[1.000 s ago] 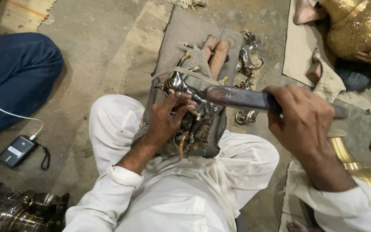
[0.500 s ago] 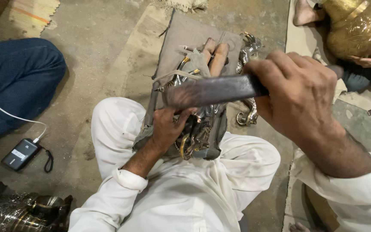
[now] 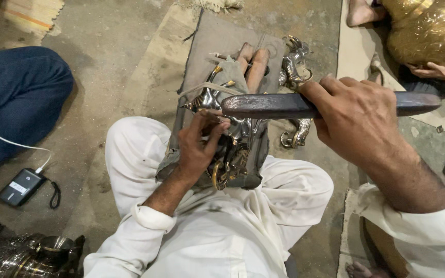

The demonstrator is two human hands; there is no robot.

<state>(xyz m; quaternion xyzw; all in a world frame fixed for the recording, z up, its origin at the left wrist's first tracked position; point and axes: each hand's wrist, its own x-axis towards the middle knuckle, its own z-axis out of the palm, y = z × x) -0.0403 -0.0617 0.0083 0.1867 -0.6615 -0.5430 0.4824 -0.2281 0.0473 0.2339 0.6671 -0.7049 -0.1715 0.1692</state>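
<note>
**hammering on a silver piece, sitting on the floor**

person in white clothes is sitting cross-legged on the concrete floor [image 3: 104,92], camera looks straight down into the lap. the right hand [image 3: 359,123] is clenched around a long dark wooden bar [image 3: 269,105], held roughly level and well up off the lap, its left end hanging right above the workpiece. the other end sticks out past the hand toward the right edge of the view.

the left hand [image 3: 197,149] is down on the shiny silver metal piece [image 3: 233,139], fingers curled and pinching something small against it, can't tell what, too small. the metal piece has brass-coloured trim and rests in the lap on a grey cloth pad [image 3: 217,46] that runs from the lap out over the floor toward the top edge. the person's bare toes [image 3: 253,64] poke out at the far end of the piece.

just right of the pad, on the floor, more small silver ornaments [image 3: 294,62] lie in a loose row.

off to the left there's somebody's knee in blue trousers [image 3: 16,98], and near it a small black device [image 3: 21,186] with a white cable [image 3: 6,141] plugged in. bottom left corner has another embossed silver vessel [image 3: 21,255]. top right, a big golden metal object [image 3: 428,31] with another person's hand [image 3: 431,72] resting at its lower edge.
</note>
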